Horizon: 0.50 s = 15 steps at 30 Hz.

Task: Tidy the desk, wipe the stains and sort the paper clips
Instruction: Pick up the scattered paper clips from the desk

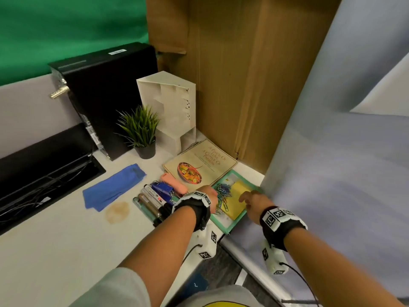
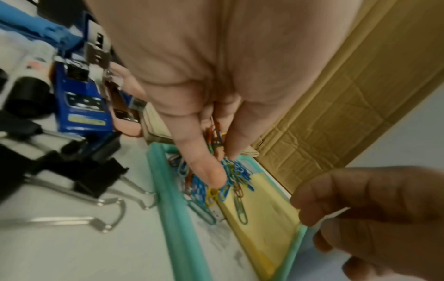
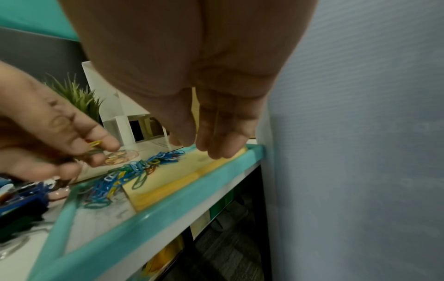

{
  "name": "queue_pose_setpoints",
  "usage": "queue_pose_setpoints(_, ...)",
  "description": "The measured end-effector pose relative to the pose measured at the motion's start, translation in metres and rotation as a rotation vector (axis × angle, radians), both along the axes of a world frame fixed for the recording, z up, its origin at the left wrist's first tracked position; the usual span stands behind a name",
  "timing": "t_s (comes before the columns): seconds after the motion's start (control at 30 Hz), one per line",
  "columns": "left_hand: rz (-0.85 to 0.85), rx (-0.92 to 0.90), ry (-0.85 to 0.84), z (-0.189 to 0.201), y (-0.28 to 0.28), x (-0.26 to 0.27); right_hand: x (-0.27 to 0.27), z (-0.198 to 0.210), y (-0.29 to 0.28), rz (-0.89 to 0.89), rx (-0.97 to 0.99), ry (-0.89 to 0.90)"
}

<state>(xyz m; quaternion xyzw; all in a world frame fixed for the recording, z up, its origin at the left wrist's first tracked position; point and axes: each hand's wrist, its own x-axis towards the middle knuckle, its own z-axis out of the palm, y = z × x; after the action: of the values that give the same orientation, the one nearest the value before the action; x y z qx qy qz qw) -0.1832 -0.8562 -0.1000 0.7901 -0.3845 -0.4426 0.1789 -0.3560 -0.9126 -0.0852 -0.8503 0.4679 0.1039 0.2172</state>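
While my left hand (image 1: 209,196) pinches a few coloured paper clips (image 2: 216,136) above the pile at lower centre, my right hand (image 1: 252,201) hovers, fingers loose and apart, over the teal tray (image 3: 134,224) at the bench (image 1: 55,251) edge.

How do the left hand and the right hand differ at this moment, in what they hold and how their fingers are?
The left hand pinches a few paper clips between its fingertips; the right hand holds nothing. The left hand's fingers are curled together over the pile of clips at the tray's left side; the right hand's fingers hang relaxed over the yellow pad near the tray's right rim. Both hands are over the same teal tray.
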Motion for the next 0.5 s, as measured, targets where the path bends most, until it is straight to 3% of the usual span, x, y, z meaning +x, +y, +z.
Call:
queue_pose_setpoints(0.13, 0.063, -0.101, 0.052, 0.003, 0.000, -0.001, -0.003, 0.001, 0.006, -0.019, 0.006, -0.028)
queue_pose_setpoints(0.27, 0.190, -0.192, 0.227, 0.008, 0.018, 0.007, 0.010, 0.002, 0.014, -0.019, 0.007, -0.063)
queue_pose_setpoints(0.5, 0.173, -0.009, 0.152, 0.013, 0.106, 0.043, 0.081, 0.015, 0.052, 0.063, -0.075, -0.252)
